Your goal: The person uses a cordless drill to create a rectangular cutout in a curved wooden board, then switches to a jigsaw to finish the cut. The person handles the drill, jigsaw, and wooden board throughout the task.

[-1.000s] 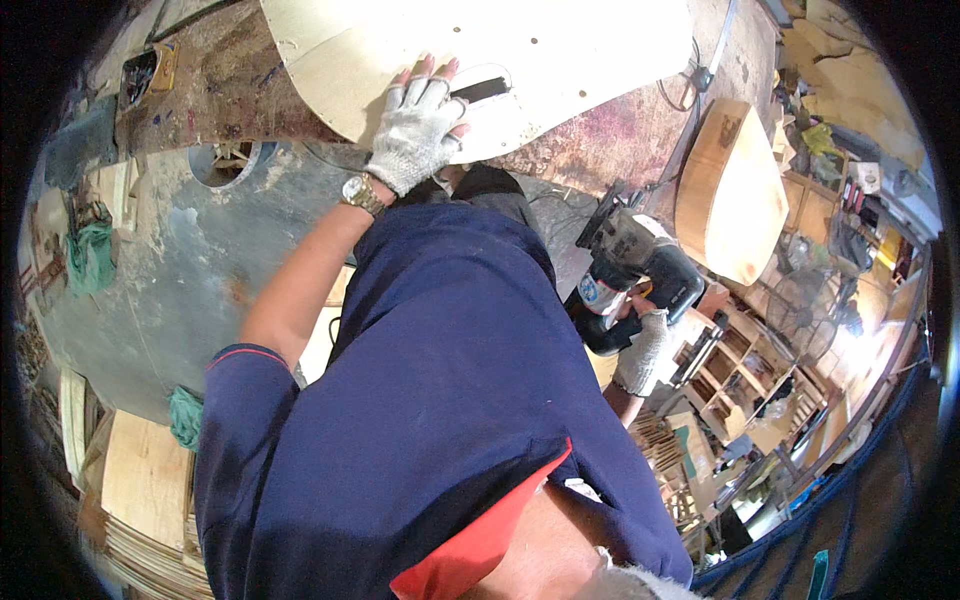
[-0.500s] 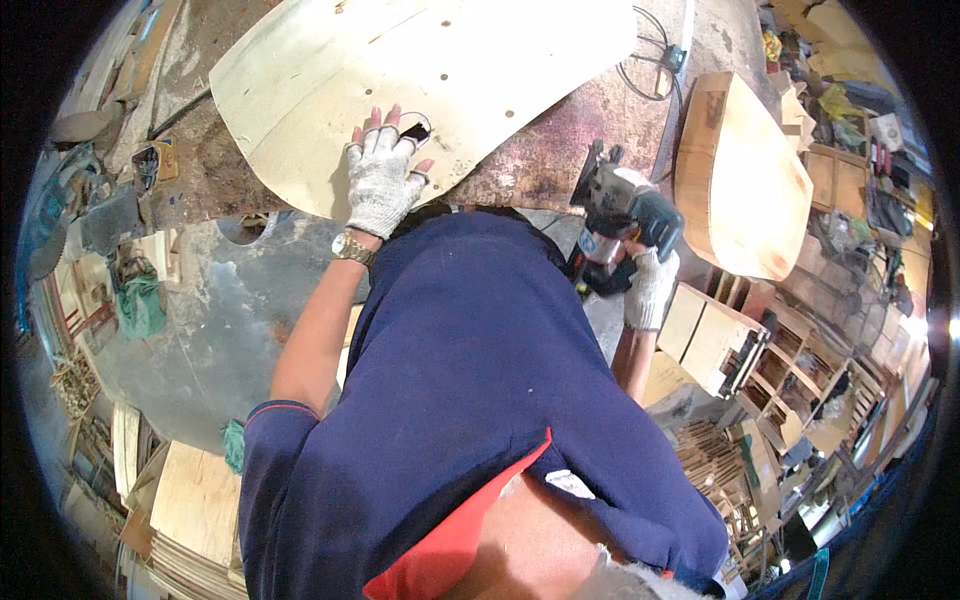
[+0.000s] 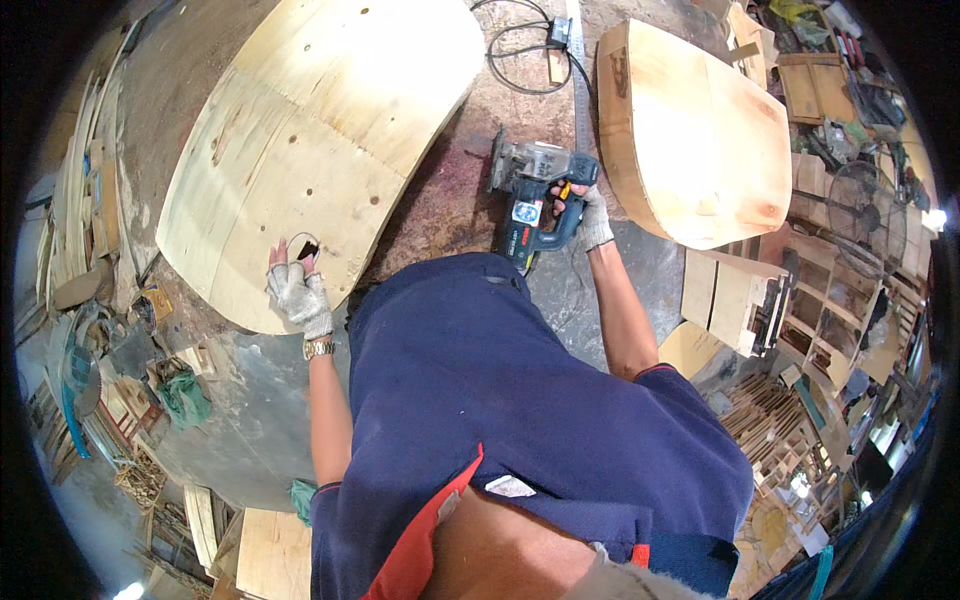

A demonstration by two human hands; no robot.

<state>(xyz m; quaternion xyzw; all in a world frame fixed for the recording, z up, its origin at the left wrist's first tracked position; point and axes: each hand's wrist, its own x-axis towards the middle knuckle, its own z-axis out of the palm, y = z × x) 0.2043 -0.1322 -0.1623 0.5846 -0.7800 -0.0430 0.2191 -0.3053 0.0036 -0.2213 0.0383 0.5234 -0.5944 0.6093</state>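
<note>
A large pale plywood panel (image 3: 300,130) with rounded ends and several dark spots lies on the worktable at the left. My left hand (image 3: 299,297), in a white fingerless glove, rests on its near end with the fingers apart. Beside the fingertips is a small dark patch (image 3: 309,249) with a curved outline; I cannot tell whether it is a hole. My right hand (image 3: 590,215), gloved too, is closed round the handle of a dark jigsaw (image 3: 528,200). The jigsaw is turned on its side at the table's near edge, apart from the panel.
A thick wooden block (image 3: 700,130) with a curved outline sits to the right. Between it and the panel are a coiled black cord (image 3: 525,85) and a long metal ruler (image 3: 580,100). Wooden crates (image 3: 735,300) stand lower right, near a fan (image 3: 866,220). Stacked boards (image 3: 272,555) lie lower left.
My view has swung to the right. The jigsaw in my right hand has moved farther over the table and turned. My left hand stays on the panel beside the dark patch.
</note>
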